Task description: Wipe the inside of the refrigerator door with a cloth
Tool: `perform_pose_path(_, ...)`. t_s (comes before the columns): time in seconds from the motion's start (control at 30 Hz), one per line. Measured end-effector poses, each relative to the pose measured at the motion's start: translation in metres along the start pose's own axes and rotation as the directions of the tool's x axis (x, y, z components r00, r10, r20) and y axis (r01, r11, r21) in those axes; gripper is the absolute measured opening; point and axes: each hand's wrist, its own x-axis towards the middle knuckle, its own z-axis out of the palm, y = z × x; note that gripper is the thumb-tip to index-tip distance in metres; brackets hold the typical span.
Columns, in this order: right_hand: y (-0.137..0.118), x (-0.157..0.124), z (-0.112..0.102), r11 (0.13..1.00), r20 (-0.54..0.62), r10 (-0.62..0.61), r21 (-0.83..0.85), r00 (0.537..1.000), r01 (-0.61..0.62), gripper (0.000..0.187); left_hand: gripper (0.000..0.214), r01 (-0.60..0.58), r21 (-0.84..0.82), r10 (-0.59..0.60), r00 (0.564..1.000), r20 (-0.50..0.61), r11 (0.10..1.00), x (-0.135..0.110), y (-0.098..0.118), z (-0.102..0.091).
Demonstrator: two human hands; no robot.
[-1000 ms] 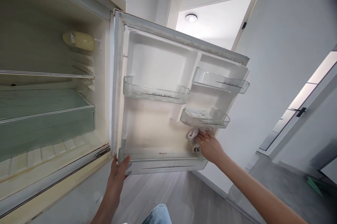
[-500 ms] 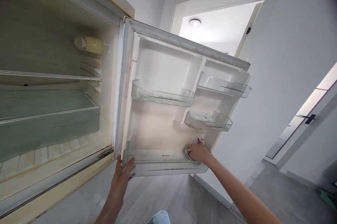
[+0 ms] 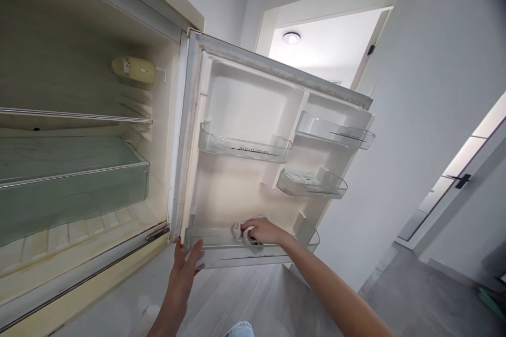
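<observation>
The open fridge door (image 3: 229,184) stands in front of me, its inner side with several clear door bins facing me. In my right hand (image 3: 263,232) is a crumpled pale cloth (image 3: 239,230), pressed at the lower inner panel just above the bottom door bin (image 3: 253,258). My left hand (image 3: 187,260) grips the lower left corner of the door at the end of that bin, thumb in front and the other fingers mostly hidden behind. Brownish grime shows along the door gasket (image 3: 188,131).
At left is the fridge interior with a glass shelf (image 3: 75,116), a greenish drawer (image 3: 75,200) and a yellowed lamp housing (image 3: 136,69). Three smaller bins include the upper left bin (image 3: 245,148). Behind the door are a white wall (image 3: 395,131), a doorway and grey floor (image 3: 245,300).
My right hand has slid left with the cloth along the lower panel, from the right end of the bottom bin to near its middle. My left hand stays on the door corner.
</observation>
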Motion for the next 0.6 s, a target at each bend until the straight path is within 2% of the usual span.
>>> perform_pose_path(0.07, -0.016, 0.015, 0.008, 0.971, 0.066, -0.023, 0.241, 0.998, 0.007, 0.043, 0.1, -0.001, -0.005, 0.001, 1.0, 0.002, 1.0, 0.0, 0.0, 0.0)
perform_pose_path(0.13, -0.031, 0.03, 0.015, 0.911, 0.108, -0.043, 0.412, 0.993, -0.005, 0.042, 0.102, -0.001, -0.012, 0.001, 1.0, 0.005, 1.0, 0.0, 0.0, 0.0)
perform_pose_path(0.23, -0.054, 0.044, 0.024, 0.845, 0.049, 0.043, 0.531, 0.998, -0.062, 0.03, 0.096, -0.009, 0.012, 0.009, 1.0, -0.006, 1.0, -0.002, 0.001, -0.001)
perform_pose_path(0.3, -0.069, 0.048, 0.029, 0.876, 0.02, 0.069, 0.478, 0.997, -0.07, 0.027, 0.091, -0.014, 0.024, 0.014, 1.0, -0.006, 1.0, -0.004, 0.001, -0.002)
perform_pose_path(0.33, -0.076, 0.048, 0.031, 0.909, 0.046, 0.023, 0.415, 0.999, -0.041, 0.026, 0.089, -0.017, 0.027, 0.017, 1.0, -0.005, 0.999, -0.004, 0.001, -0.002)
perform_pose_path(0.4, -0.088, 0.046, 0.033, 0.958, 0.168, -0.124, 0.278, 0.978, 0.074, 0.019, 0.087, -0.04, 0.023, 0.04, 0.999, 0.005, 0.999, -0.005, 0.002, -0.001)
perform_pose_path(0.47, -0.096, 0.042, 0.031, 0.964, 0.28, -0.218, 0.209, 0.935, 0.162, 0.016, 0.087, -0.061, 0.02, 0.061, 0.998, 0.01, 0.998, -0.005, 0.002, -0.001)
perform_pose_path(0.6, -0.098, 0.028, 0.02, 0.977, 0.345, -0.172, 0.177, 0.922, 0.116, 0.019, 0.083, -0.106, 0.009, 0.105, 0.994, 0.015, 0.994, -0.003, 0.0, -0.001)
